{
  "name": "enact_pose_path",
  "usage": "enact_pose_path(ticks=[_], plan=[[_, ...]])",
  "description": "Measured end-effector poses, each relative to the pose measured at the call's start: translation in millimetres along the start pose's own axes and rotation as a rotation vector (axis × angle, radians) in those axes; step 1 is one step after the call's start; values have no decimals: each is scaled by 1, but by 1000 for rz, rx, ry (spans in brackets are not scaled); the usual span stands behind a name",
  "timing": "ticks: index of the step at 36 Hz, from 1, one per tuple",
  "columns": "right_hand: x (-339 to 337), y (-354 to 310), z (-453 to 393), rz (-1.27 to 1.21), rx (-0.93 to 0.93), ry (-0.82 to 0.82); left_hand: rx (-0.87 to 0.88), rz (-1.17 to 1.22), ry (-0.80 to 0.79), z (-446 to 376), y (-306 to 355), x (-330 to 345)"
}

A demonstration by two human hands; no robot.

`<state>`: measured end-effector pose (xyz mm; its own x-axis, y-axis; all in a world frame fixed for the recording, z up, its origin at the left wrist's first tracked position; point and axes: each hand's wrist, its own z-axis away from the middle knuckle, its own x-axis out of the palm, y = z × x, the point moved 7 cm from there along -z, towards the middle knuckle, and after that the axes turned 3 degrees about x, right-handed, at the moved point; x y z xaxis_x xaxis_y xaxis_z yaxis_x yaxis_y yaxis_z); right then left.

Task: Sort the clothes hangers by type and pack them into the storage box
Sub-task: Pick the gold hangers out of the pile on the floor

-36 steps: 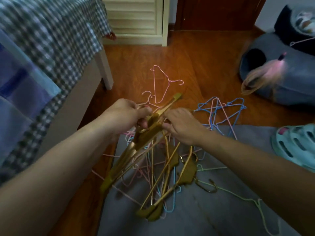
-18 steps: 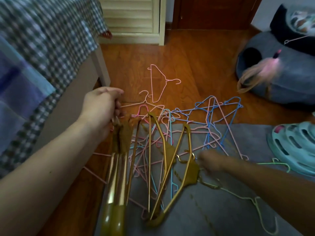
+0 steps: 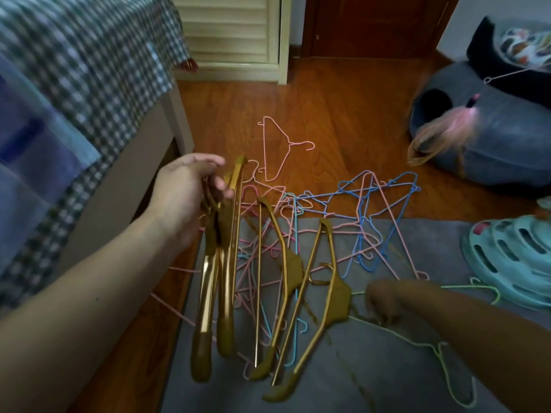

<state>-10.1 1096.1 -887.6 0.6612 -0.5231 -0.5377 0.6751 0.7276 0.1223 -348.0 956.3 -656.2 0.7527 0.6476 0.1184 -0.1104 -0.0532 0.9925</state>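
Gold-coloured metal hangers with broad shoulders (image 3: 222, 263) hang as a bunch from the left hand (image 3: 187, 198), its grip clamped round their necks, thumb and fingers curled about the upper ends; the long arms of the bunch point down toward the near edge of the scene, just above the grey mat (image 3: 372, 368). To the right of that bunch, apart from the hand, two more gold hangers (image 3: 298, 281) lie flat on the mat, overlapping each other, their hooks near the middle. Beneath and beyond them spreads a tangle of thin pink and blue wire hangers (image 3: 366, 222), half on the mat and half on the reddish wooden floor (image 3: 343, 129). One pink wire hanger (image 3: 277, 150) lies alone on the floor farther off. The right hand (image 3: 384, 302), dim and in shadow, rests low on the mat near the right shoulder of the nearest flat gold hanger; its fingers are curled down onto a pale green wire hanger (image 3: 441, 353) that trails toward the near right, pinching its wire. A bed with a checked cover (image 3: 74, 70) stands at the left.
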Motion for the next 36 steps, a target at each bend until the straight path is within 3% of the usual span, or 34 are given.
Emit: enact_pose_path(ticks=[1,6,8,12,17,25,28,33,36], plan=[[-11,3,3,-104,0,41,-7,4,3,0,-3,-1],[-123,31,30,-678,26,713,-28,-1,53,-1,-8,1],[-148,29,51,-823,18,909,-25,16,68,-1,-7,3],[-190,-1,77,-1040,-177,995,-20,18,75,3,-9,1],[-237,-32,127,-943,-295,1243,-40,24,58,-1,-13,-2],[-289,-71,215,-1044,-651,1254,-92,-299,-119,1,-19,15],[-293,-87,226,-1114,-721,1280,-203,-207,-298,12,-25,31],[-290,-113,214,-1320,-865,1129,-332,-22,-430,20,-35,30],[-285,-120,202,-1362,-841,1100,-337,-10,-461,22,-38,26]])
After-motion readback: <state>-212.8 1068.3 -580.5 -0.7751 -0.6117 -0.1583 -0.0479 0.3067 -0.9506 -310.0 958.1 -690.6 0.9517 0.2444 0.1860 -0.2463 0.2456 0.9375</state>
